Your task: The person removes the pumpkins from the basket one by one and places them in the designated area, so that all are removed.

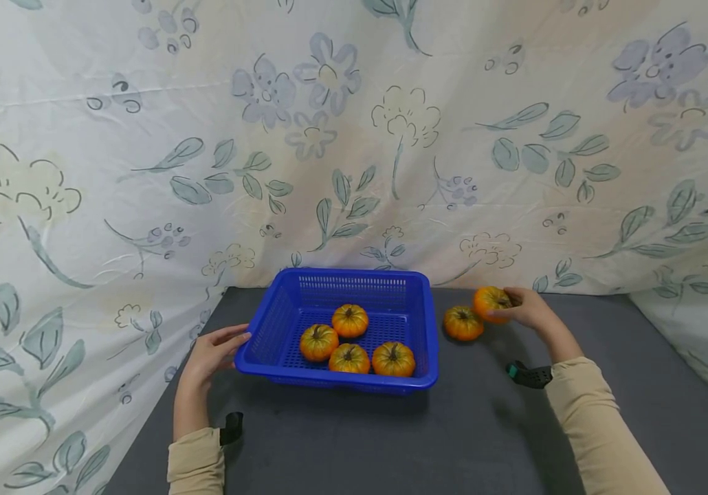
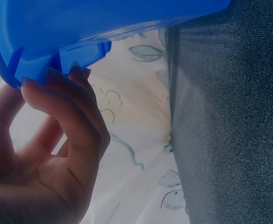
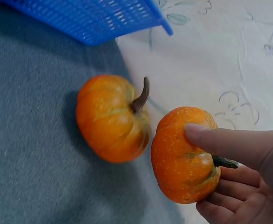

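A blue plastic basket on the dark table holds several small orange pumpkins, among them one pumpkin toward the back. My left hand is at the basket's left rim; in the left wrist view its curled fingers come up under the rim and the thumb goes behind it. To the right of the basket, my right hand grips a pumpkin between thumb and fingers, its dark stem toward the palm. Beside it another pumpkin with a curved brown stem sits on the table.
The dark grey table runs back to a floral cloth hung behind and at both sides. The basket stands close to that cloth. Its raised walls enclose the pumpkins inside.
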A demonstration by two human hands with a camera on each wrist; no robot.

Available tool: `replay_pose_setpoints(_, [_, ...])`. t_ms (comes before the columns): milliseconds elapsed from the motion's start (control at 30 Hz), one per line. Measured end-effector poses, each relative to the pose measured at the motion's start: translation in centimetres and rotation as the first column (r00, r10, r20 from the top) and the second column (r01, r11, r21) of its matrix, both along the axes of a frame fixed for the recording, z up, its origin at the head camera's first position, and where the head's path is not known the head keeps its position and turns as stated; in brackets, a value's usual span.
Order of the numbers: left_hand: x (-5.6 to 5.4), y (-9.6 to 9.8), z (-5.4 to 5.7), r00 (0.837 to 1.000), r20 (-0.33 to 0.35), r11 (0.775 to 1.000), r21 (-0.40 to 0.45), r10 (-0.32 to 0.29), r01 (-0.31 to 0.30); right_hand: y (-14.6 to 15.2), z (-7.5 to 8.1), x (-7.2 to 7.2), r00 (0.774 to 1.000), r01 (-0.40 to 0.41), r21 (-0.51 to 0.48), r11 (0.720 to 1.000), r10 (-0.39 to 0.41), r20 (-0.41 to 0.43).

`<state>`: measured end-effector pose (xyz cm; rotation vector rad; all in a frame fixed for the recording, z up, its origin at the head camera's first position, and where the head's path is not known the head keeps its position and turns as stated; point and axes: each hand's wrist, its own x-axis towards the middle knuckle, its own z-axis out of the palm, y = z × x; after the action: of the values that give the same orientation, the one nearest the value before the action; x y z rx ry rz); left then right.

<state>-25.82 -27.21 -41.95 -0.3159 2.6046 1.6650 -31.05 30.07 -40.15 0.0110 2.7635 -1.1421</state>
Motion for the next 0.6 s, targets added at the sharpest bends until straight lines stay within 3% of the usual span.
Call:
replay_pose_setpoints(367, [0.0,0.1,0.1,1.0,0.007,1.0,0.001,0.0,0.0,1.1,-1.5,0.6,0.998,0.056,0.103,0.993,-0.059,0.027])
replay_pose_setpoints(600, [0.0,0.0,0.0,1.0,0.009,1.0,0.005,0.007,-0.007,1.5,-2.2,0.7,0.996,0.075,0.111,0.991,-0.081,0.048])
